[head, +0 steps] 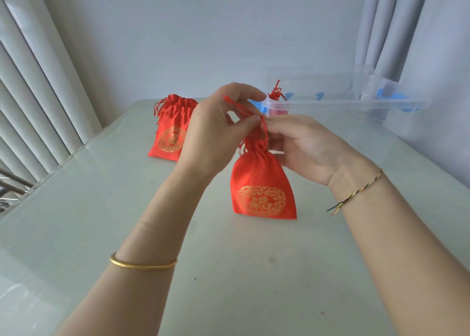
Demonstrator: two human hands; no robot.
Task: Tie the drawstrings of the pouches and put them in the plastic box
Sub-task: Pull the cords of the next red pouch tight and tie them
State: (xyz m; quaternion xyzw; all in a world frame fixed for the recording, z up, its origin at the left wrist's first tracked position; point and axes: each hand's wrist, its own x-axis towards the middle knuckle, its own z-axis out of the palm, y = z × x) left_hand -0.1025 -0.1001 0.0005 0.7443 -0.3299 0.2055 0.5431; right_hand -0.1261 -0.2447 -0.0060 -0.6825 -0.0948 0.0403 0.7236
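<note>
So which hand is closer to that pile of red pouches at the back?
Left. The left hand is just right of the pile of red pouches, overlapping it in view; the right hand is farther right, beyond the drawstring both hands pinch.

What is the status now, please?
Left hand, right hand pinch drawstrings of near pouch. Second pouch waits back left. Plastic box open, third pouch inside. Nothing blocks it.

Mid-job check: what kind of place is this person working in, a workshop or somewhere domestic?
Probably an ordinary indoor room, a home or small office rather than a workshop. The signs are a pale glossy table standing before a plain wall, and long pleated curtains hanging at both sides.
</note>
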